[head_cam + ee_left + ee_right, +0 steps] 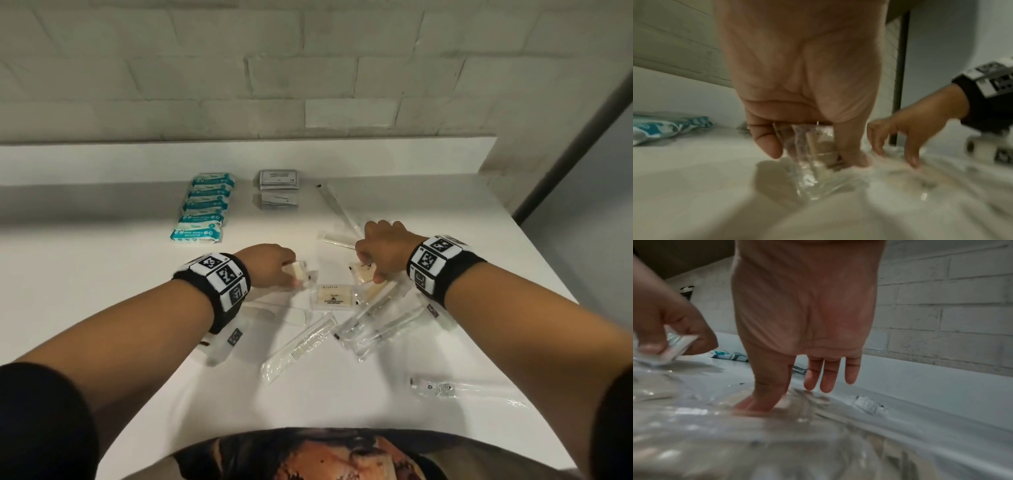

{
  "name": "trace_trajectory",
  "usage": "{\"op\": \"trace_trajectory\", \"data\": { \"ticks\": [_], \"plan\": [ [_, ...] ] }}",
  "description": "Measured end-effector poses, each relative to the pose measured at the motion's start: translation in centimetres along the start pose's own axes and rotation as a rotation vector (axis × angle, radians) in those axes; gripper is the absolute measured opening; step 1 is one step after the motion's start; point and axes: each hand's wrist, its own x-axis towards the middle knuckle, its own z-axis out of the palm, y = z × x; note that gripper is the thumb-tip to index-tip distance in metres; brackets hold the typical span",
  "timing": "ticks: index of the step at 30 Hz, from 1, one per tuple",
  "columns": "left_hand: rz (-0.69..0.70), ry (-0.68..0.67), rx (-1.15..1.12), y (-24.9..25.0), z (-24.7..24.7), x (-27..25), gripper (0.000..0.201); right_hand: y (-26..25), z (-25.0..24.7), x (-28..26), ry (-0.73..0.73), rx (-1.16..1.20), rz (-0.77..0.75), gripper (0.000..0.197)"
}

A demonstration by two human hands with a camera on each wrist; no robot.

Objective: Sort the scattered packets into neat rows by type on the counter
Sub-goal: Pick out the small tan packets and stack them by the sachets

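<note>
teal wipe packets [203, 209]: overlapping row, back left, flat | grey sachets [278, 189]: two stacks just right of them | clear cream-filled sachets [335, 297]: one flat mid-counter, one lifted [298, 271], one at right [363, 272] | wrapped combs [301, 341]: scattered, angled, near edge | long wrapped sticks [339, 207]: diagonal, back right

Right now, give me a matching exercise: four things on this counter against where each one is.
Things:
1. teal wipe packs
2. grey sachets
3. cream packet with black print
4. small clear packet

Places:
A. flat on the counter between the two hands
B. in a row at the far left
C. pinched in the left hand
D. in two piles just right of the teal row

Pairs: 1-B, 2-D, 3-A, 4-C
</note>
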Motion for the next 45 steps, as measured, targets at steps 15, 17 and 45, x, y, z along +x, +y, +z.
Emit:
{"op": "trace_trajectory", "data": {
  "ticks": [15,17,45],
  "plan": [
    [-0.086,-0.022,-0.157,7.0,1.7,-0.2,0.062,2.0,0.9,-6.9,-0.208,0.423,-0.130,0.012],
    [-0.096,0.019,-0.095,7.3,1.4,0.3,0.053,3.6,1.3,-8.1,-0.227,0.490,-0.070,0.018],
    [-0.260,-0.050,-0.327,17.3,3.6,1.6,0.081,3.9,3.8,-4.1,-0.007,0.652,0.566,0.089]
  ]
}}
